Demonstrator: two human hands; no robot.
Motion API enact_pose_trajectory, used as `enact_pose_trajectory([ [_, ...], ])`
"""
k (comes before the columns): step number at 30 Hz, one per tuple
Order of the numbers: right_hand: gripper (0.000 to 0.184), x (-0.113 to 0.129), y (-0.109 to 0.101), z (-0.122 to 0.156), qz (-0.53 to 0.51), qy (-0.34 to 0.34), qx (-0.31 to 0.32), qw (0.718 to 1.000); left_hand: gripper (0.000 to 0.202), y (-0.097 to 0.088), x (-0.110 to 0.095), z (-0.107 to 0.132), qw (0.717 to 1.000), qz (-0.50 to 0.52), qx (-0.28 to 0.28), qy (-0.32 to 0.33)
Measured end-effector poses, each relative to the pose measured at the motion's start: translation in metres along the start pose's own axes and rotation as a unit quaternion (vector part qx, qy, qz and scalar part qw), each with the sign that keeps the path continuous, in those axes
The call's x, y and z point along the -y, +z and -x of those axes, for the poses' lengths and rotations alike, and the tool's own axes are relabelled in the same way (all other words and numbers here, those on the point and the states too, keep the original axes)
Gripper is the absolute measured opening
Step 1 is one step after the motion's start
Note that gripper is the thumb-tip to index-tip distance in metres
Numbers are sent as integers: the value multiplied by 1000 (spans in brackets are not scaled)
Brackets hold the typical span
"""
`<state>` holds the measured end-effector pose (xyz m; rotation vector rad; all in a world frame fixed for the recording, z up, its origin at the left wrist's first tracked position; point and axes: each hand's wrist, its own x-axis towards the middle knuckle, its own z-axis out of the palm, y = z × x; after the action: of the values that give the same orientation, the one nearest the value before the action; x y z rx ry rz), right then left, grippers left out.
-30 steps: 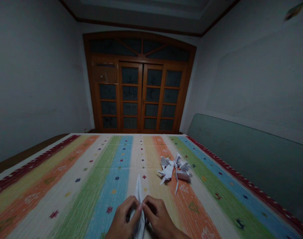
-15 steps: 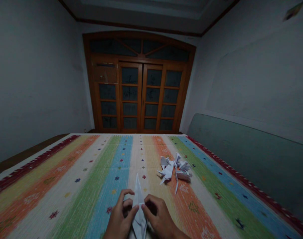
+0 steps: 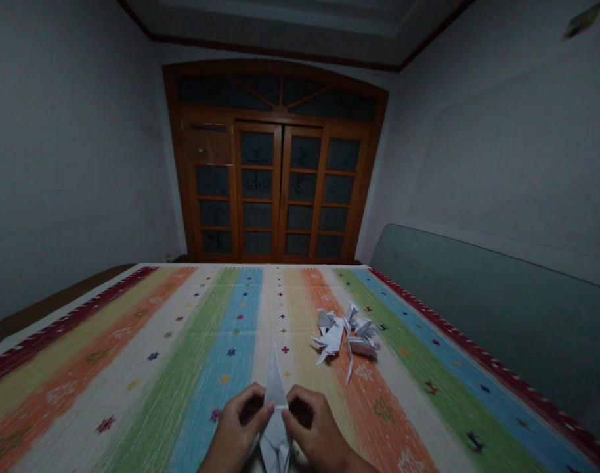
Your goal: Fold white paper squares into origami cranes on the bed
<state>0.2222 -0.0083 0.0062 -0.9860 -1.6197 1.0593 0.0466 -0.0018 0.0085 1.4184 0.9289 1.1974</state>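
A white folded paper piece (image 3: 275, 433), long and narrow with a sharp tip pointing away from me, lies between my hands at the bottom centre. My left hand (image 3: 239, 420) pinches its left edge, thumb on top near the middle crease. On the opposite edge, my right hand (image 3: 314, 420) pinches it in the same way, with the two thumbs close together. The near end of the paper runs toward the frame's lower edge. Farther off to the right, several folded white paper figures (image 3: 333, 336) rest in a loose heap.
A striped, patterned cloth (image 3: 182, 368) covers the table. Along the right side stands a pale green board or backrest (image 3: 477, 282). Wooden doors with glass panes (image 3: 280, 190) fill the far wall.
The fingers of my left hand have curled in and closed against the paper's left edge. The paper's tip has shifted slightly right. The heap of figures stays put.
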Motion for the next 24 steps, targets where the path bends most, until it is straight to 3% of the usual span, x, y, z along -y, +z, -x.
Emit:
enact_pose_trajectory([
  [8,36,-3,2,1,33,-14,-27,999,43,2,-2,-2,998,-14,-53,23],
  [15,35,-1,1,0,55,-12,-27,998,36,2,-3,-1,999,0,-48,-2],
  [24,38,-4,0,2,16,-25,28,999,39,2,-6,-3,999,33,-26,2],
])
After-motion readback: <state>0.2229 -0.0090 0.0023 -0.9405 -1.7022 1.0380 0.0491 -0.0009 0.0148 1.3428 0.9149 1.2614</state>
